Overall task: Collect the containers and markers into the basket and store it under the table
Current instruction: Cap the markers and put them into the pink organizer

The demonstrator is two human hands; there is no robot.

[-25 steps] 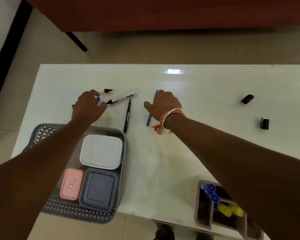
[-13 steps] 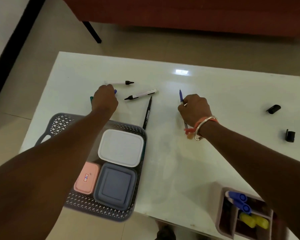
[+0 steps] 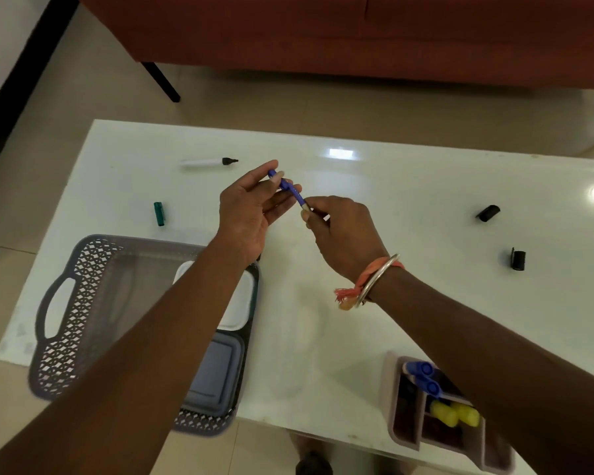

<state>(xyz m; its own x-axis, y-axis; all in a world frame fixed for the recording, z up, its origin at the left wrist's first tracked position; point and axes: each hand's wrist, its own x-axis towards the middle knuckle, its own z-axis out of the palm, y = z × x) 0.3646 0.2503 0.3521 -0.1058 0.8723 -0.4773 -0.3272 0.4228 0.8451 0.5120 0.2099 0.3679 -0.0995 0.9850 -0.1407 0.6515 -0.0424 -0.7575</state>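
My left hand (image 3: 251,210) and my right hand (image 3: 345,231) meet above the middle of the white table (image 3: 408,186). Between them is a blue pen (image 3: 297,197). My left hand pinches its blue cap (image 3: 282,181) end and my right hand pinches the other end. The grey basket (image 3: 76,303) stands at the table's near left edge. It holds a white container (image 3: 237,303) and a grey-blue container (image 3: 213,375), both partly hidden under my left forearm. An uncapped white marker (image 3: 204,162) lies at the far left.
A green cap (image 3: 159,213) lies left of my hands. Two black caps (image 3: 488,213) (image 3: 517,259) lie at the right. A compartment organizer (image 3: 405,406) with blue and yellow markers stands at the near right edge. A red sofa (image 3: 323,36) is beyond the table.
Both hands have lifted off the table and come together. My left hand brought the blue cap and my right hand brought the blue pen. The view shifted left.
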